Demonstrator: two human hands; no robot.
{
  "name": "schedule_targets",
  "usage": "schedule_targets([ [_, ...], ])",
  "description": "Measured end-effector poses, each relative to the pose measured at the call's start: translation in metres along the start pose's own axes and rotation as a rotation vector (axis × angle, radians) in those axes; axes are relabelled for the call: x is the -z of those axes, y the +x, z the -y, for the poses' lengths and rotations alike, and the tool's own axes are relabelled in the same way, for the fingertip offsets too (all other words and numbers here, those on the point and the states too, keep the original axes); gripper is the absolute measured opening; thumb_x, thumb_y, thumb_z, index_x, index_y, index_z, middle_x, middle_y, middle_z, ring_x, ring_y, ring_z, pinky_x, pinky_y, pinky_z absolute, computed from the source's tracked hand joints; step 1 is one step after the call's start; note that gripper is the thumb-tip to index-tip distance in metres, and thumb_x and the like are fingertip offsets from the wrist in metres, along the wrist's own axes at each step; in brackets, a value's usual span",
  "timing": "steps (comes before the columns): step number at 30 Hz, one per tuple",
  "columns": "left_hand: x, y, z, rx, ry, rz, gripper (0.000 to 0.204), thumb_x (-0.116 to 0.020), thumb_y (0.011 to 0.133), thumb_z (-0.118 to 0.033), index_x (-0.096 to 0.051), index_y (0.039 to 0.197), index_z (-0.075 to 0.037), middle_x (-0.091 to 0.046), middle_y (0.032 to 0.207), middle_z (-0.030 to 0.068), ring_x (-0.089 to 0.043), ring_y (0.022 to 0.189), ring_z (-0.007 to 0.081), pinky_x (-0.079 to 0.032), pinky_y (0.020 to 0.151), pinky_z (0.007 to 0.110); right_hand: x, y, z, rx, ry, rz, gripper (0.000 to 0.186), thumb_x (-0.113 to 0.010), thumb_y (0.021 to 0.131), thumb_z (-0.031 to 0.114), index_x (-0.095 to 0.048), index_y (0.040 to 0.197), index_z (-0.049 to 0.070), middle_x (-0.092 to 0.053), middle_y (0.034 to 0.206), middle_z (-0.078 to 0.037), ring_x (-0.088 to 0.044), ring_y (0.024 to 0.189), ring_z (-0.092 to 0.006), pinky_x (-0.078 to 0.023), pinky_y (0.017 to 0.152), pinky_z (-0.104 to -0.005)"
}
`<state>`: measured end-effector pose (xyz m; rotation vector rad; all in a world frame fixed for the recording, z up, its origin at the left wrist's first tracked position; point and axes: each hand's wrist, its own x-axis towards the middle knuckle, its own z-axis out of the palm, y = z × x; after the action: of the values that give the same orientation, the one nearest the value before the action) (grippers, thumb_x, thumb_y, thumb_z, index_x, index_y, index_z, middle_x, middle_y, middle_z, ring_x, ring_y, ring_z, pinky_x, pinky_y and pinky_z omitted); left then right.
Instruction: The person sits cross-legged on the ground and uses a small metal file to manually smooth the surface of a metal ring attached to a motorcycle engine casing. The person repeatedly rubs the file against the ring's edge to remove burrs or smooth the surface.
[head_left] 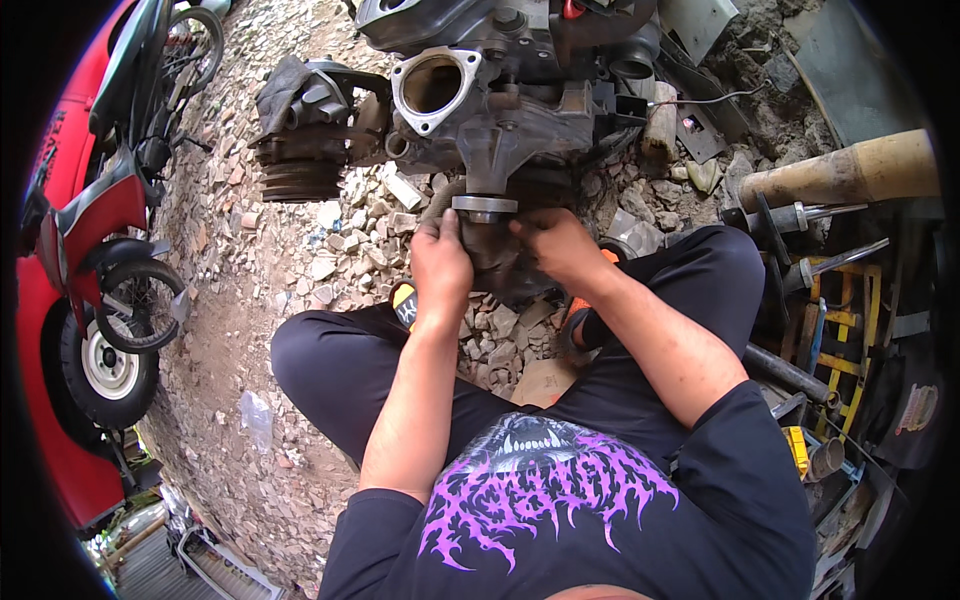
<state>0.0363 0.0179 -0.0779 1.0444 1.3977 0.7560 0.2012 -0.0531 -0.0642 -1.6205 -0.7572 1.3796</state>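
A large dirty engine (535,130) lies in front of me, at the top of the view. A round, shiny metal flange (484,204) sticks out from its near side, seen edge-on. At the flange's left end is my left hand (441,262), thumb and fingers closed at its rim. My right hand (560,248) is curled just below the flange's right end, its fingertips drawn together; whatever is between them is hidden. Below the flange, between my hands, is a dark, dirty part (495,250). A pale three-cornered opening flange (436,92) faces up on the engine's left.
A ribbed pulley (300,180) sits on the engine's left side. Broken stones (365,240) cover the ground. To the right lie a bamboo pole (850,170), shock absorbers (800,218) and a yellow metal frame (850,320). Motorbikes (110,230) and a red vehicle (50,350) stand at left.
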Motion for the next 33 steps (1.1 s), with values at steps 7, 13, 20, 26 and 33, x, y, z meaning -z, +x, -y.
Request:
schedule_targets([
  [7,0.007,-0.004,-0.002,-0.078,0.100,-0.055,0.034,-0.057,0.109,-0.023,-0.069,0.100,0.007,-0.074,0.088,0.0131,-0.063,0.076,0.0147,-0.051,0.071,0.032,0.000,0.001,0.000,0.108,-0.170,0.019,0.029,-0.065,0.104,0.023,-0.074,0.106,-0.005,-0.063,0.072,-0.003,-0.053,0.066,-0.0130,-0.044,0.062,-0.0333],
  [13,0.011,-0.032,-0.027,-0.142,0.234,0.041,0.033,-0.064,0.106,-0.024,-0.062,0.085,0.002,-0.062,0.072,0.0049,-0.050,0.069,0.0122,-0.044,0.065,0.033,0.012,-0.004,0.004,-0.076,-0.202,0.022,0.037,-0.069,0.101,0.028,-0.075,0.118,-0.004,-0.066,0.081,-0.005,-0.051,0.066,-0.0130,-0.043,0.061,-0.0325],
  [20,0.057,-0.034,-0.043,-0.058,0.366,0.465,0.020,-0.066,0.104,-0.018,-0.062,0.093,-0.001,-0.060,0.082,-0.0032,-0.050,0.080,0.0066,-0.043,0.073,0.027,0.035,-0.012,0.014,0.102,-0.594,0.226,0.034,-0.066,0.099,0.027,-0.076,0.118,0.000,-0.077,0.097,-0.019,-0.071,0.083,-0.0309,-0.053,0.079,-0.0409],
  [26,0.064,-0.037,-0.064,-0.151,0.448,0.574,0.023,-0.071,0.099,-0.017,-0.067,0.112,0.002,-0.072,0.099,0.0089,-0.065,0.088,0.0145,-0.052,0.082,0.032,0.028,-0.023,0.048,0.109,-0.599,0.194,0.033,-0.066,0.099,0.027,-0.075,0.115,0.000,-0.075,0.101,-0.024,-0.072,0.096,-0.0388,-0.053,0.086,-0.0438],
  [33,0.054,-0.043,-0.080,-0.431,0.445,0.620,0.037,-0.080,0.089,-0.013,-0.072,0.123,-0.001,-0.074,0.114,0.0112,-0.069,0.106,0.0196,-0.052,0.097,0.034,0.029,-0.035,0.074,0.193,-0.622,0.133,0.031,-0.067,0.099,0.025,-0.073,0.109,-0.004,-0.075,0.098,-0.020,-0.071,0.090,-0.0303,-0.052,0.084,-0.0394],
])
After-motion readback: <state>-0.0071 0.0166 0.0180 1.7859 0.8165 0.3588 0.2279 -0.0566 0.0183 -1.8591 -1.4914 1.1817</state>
